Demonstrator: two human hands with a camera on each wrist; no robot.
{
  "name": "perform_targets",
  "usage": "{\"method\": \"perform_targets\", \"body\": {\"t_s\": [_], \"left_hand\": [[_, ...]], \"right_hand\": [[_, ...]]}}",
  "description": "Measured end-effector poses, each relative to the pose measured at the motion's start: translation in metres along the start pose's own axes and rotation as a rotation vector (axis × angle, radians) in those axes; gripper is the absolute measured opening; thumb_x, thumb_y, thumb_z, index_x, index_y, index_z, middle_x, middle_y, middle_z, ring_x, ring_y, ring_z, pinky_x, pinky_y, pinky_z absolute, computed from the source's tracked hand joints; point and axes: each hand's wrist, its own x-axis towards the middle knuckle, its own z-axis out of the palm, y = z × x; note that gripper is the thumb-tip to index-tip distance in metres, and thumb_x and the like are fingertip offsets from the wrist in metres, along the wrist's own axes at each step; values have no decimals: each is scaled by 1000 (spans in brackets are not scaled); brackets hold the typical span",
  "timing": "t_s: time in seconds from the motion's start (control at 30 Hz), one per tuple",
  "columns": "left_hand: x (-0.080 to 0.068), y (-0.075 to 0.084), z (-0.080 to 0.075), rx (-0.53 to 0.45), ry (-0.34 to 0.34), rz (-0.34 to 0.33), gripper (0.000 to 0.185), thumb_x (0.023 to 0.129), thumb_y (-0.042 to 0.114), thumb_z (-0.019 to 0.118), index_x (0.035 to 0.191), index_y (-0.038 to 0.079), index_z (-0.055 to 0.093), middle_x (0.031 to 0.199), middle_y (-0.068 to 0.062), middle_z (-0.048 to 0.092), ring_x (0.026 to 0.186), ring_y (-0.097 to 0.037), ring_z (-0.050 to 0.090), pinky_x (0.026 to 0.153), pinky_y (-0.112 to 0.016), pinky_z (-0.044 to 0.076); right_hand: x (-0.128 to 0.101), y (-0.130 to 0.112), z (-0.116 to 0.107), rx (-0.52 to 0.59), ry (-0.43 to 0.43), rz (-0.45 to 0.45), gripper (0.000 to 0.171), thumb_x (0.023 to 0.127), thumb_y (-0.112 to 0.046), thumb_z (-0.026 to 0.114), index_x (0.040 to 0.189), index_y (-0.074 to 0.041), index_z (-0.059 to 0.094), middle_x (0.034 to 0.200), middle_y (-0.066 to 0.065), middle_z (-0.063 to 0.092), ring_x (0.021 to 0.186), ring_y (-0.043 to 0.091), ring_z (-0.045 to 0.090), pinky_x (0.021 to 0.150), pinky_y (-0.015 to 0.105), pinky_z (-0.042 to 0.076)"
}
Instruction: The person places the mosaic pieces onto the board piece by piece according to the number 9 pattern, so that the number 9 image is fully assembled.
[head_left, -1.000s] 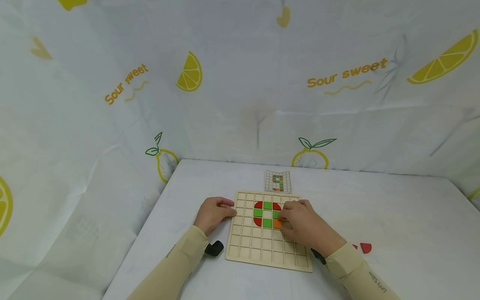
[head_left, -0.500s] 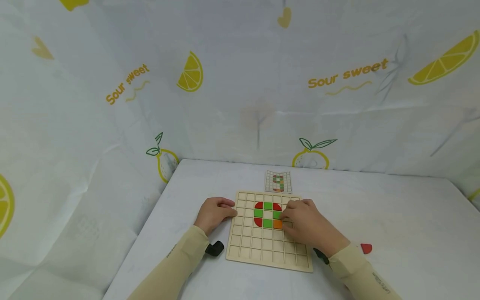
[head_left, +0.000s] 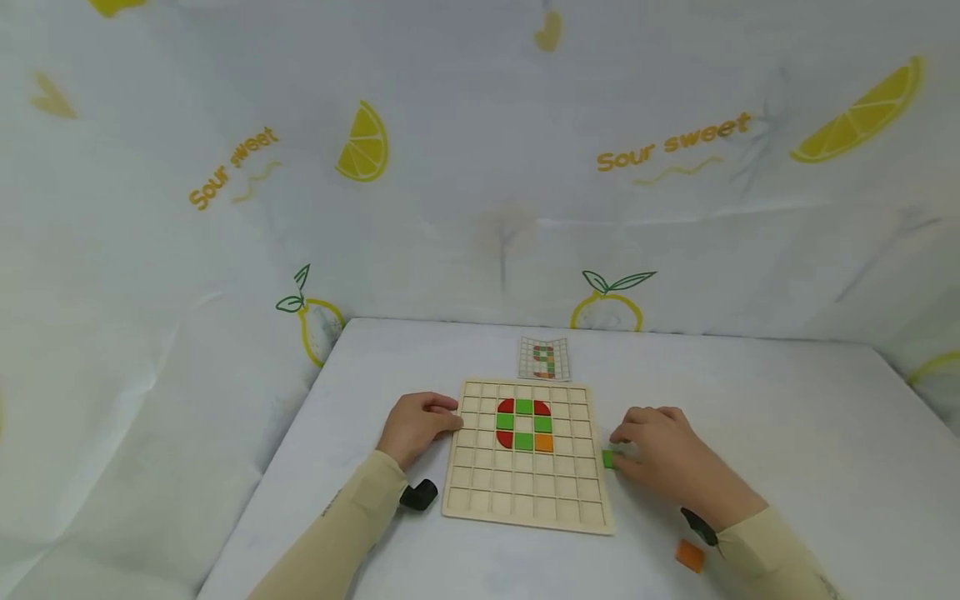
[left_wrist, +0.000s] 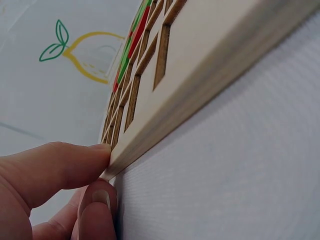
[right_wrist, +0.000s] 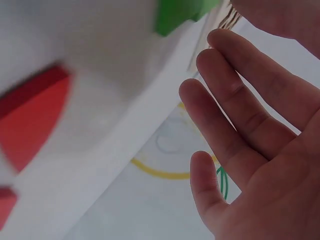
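The wooden grid board lies on the table, with red quarter-round, green square and orange square tiles set in a ring. At its left edge my left hand pinches the rim; in the left wrist view the thumb presses on top and the fingers curl at the side. My right hand hovers over the table right of the board, its fingers extended and apart. Close to its fingertips lies a loose green tile, partly covered in the head view.
A pattern card stands behind the board. A loose orange tile lies beside the right wrist. Red tiles show blurred on the table in the right wrist view. A printed lemon curtain hangs behind the table.
My right hand has moved right, off the board to the green tile on the table. The orange tile by the wrist has come into view. My left hand stays at the board's edge.
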Motion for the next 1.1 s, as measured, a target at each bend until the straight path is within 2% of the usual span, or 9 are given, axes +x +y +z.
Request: {"method": "perform_targets", "body": {"t_s": [0.33,0.57,0.87,1.1], "left_hand": [[-7,1,-10,-50,1,1,27,86,19,90,111,14,81,100,-3,78,92,-16,69,81,-28,58],[-6,0,-7,-82,-9,-3,27,86,17,90,111,12,81,99,-4,77,91,-15,70,80,-27,59],[-6,2,-2,-58,-11,6,26,87,19,89,112,14,81,99,-3,77,91,-15,69,81,-28,58],[-6,3,-1,-62,-15,14,27,87,18,89,112,13,81,99,-3,77,91,-15,69,81,-28,58]], "right_hand": [[-22,13,-1,45,-21,37,18,85,-27,92,99,-21,82,98,-12,68,99,19,68,105,63,44],[-26,14,4,62,1,31,18,83,-20,92,98,-20,82,98,-12,69,100,19,70,106,61,45],[-29,20,3,47,-29,74,19,83,-23,93,98,-21,81,97,-11,68,99,20,69,106,63,44],[-29,20,0,46,-4,55,18,83,-23,93,96,-22,81,97,-12,69,100,20,70,105,64,44]]}}
